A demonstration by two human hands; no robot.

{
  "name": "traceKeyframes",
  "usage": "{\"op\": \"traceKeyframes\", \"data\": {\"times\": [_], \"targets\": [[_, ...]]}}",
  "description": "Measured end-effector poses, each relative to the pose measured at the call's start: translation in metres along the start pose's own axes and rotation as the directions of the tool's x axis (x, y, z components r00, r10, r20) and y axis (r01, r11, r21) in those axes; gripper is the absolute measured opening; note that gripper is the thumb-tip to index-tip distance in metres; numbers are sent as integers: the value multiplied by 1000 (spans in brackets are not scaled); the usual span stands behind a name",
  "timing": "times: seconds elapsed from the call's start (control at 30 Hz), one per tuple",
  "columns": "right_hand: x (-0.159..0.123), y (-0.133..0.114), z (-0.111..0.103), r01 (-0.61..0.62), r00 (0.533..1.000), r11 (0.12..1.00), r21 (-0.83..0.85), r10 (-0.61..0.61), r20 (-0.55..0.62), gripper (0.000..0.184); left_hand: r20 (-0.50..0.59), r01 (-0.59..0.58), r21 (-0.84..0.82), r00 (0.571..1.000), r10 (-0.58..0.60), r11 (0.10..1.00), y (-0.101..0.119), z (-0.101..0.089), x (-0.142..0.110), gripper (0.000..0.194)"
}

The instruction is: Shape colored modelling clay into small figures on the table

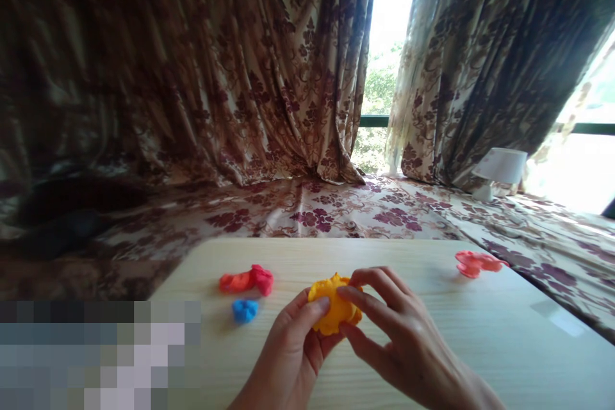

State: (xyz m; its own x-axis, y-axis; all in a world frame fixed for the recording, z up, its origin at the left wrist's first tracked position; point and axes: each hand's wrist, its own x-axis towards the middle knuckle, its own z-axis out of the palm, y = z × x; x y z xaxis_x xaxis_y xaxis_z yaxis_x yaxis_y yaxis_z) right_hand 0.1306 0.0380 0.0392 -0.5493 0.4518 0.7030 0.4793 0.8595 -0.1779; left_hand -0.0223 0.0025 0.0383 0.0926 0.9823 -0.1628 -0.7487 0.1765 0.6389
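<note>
A flattened, ragged-edged piece of yellow modelling clay (pixel 335 317) is held up over the light wooden table (pixel 423 359). My left hand (pixel 296 333) grips it from the left, thumb pressed on its face and fingers behind. From the right, my right hand (pixel 398 317) pinches its edge, with the fingertips on the face and rim and the thumb below. To the left on the table lie a lump of orange and pink-red clay (pixel 246 280) and a smaller blue clay lump (pixel 245 311).
A coral-red clay shape (pixel 475 262) sits near the table's right edge. Beyond the table is a ledge with floral cloth (pixel 317 218), a white lamp (pixel 502 165) and floral curtains (pixel 298 77). A pixelated patch covers the lower left.
</note>
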Motion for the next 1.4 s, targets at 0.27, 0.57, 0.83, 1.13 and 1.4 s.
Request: {"op": "traceKeyframes", "data": {"times": [0.27,0.57,0.83,1.13,1.4], "targets": [[2,-4,2,5,999,1000,-27,-3,54,26,-6,-45,72,999,46,996,-3,-6,4,22],[4,-8,4,-10,998,999,-38,12,65,27,16,-104,138,995,103,985,-3,-5,2,28],[3,-4,2,23,999,1000,-15,-23,-42,37,-40,-56,7,998,56,998,-2,-10,9,22],[4,-7,5,-13,1000,1000,8,12,22,32,-44,-39,-13,998,39,999,-1,-9,6,17],[5,-5,5,2,1000,1000,-9,-2,30,35,21,-26,-9,999,26,1000,1,-7,5,18]]}}
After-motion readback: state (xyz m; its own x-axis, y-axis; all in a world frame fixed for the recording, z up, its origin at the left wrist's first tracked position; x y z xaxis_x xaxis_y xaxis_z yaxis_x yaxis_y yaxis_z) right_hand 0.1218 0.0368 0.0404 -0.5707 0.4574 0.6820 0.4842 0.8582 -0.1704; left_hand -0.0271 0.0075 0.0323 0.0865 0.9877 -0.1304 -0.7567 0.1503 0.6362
